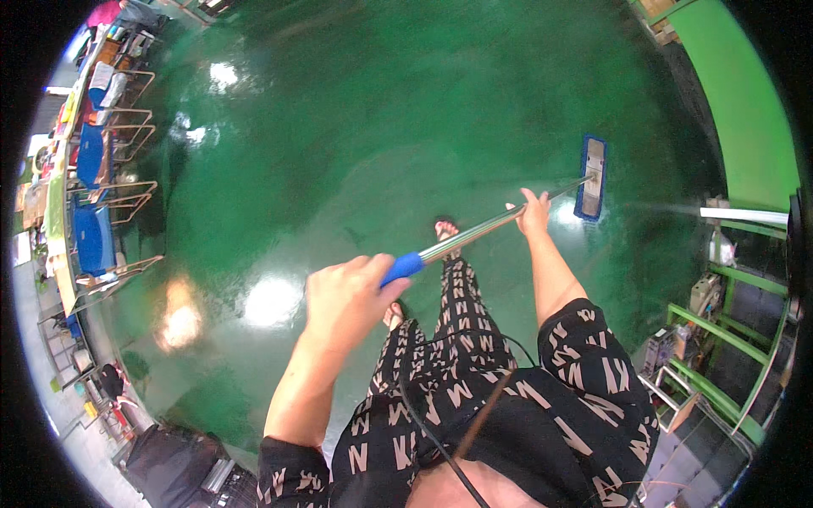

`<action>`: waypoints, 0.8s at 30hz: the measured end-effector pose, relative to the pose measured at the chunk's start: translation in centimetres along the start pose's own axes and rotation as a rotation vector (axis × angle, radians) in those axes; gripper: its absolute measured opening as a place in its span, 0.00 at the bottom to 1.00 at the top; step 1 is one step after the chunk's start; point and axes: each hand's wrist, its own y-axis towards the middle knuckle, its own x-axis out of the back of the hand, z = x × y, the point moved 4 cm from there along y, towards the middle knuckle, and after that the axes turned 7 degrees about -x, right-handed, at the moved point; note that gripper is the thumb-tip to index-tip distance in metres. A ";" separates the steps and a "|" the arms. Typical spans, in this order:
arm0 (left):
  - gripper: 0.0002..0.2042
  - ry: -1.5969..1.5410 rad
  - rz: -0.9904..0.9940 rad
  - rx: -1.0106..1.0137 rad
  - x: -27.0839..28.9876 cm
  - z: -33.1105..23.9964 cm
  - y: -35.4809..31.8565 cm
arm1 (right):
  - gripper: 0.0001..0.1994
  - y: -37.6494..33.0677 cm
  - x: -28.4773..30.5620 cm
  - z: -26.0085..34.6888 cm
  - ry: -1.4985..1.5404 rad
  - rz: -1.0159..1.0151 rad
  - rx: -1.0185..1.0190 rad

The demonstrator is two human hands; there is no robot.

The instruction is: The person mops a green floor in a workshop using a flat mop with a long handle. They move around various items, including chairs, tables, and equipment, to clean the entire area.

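A flat mop runs slantwise across my front, its metal pole point(474, 234) ending in a blue grip. Around that blue grip point(401, 269) at the upper end, my left hand point(349, 292) is closed. Farther down the pole, my right hand point(531, 212) holds the metal part, with the thumb along it. The mop head point(592, 178), a grey plate with a blue fringed pad, lies flat on the glossy green floor to the right, beyond my right hand.
Blue chairs point(93, 237) with metal frames line a long cluttered table at the left. On the right stand a green panel point(749, 110) and a green metal rack point(720, 339) with items on it. A dark covered object point(169, 466) sits at lower left. Light reflects off the floor point(339, 127).
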 end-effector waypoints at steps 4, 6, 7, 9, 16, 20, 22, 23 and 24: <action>0.13 0.025 -0.094 0.197 7.2 5.7 -13.8 | 0.16 -18.8 -7.7 13.8 -0.676 0.141 0.448; 0.12 0.052 -0.159 0.408 12.4 6.8 -21.7 | 0.12 -26.6 -13.4 15.4 -0.557 0.325 0.584; 0.13 0.111 -0.194 0.460 14.3 8.3 -27.4 | 0.09 -32.4 -15.0 18.5 -0.523 0.355 0.668; 0.13 0.152 -0.133 0.738 19.6 6.8 -36.9 | 0.06 -42.2 -19.1 23.1 -0.527 0.654 0.760; 0.13 0.081 -0.221 1.220 26.9 -0.3 -51.2 | 0.06 -61.1 -29.3 26.5 -0.265 1.095 1.071; 0.16 0.321 -0.081 0.954 27.5 -1.9 -53.7 | 0.06 -63.5 -28.0 28.0 -0.197 1.141 1.066; 0.15 0.457 -0.013 0.747 27.6 -3.5 -50.5 | 0.08 -62.0 -27.3 27.5 -0.161 1.079 1.072; 0.14 0.437 -0.055 0.655 27.7 -3.6 -51.2 | 0.06 -61.2 -25.4 27.4 -0.168 1.083 1.029; 0.14 0.414 -0.096 0.558 27.9 -3.1 -53.0 | 0.05 -60.4 -23.3 27.6 -0.174 1.082 0.982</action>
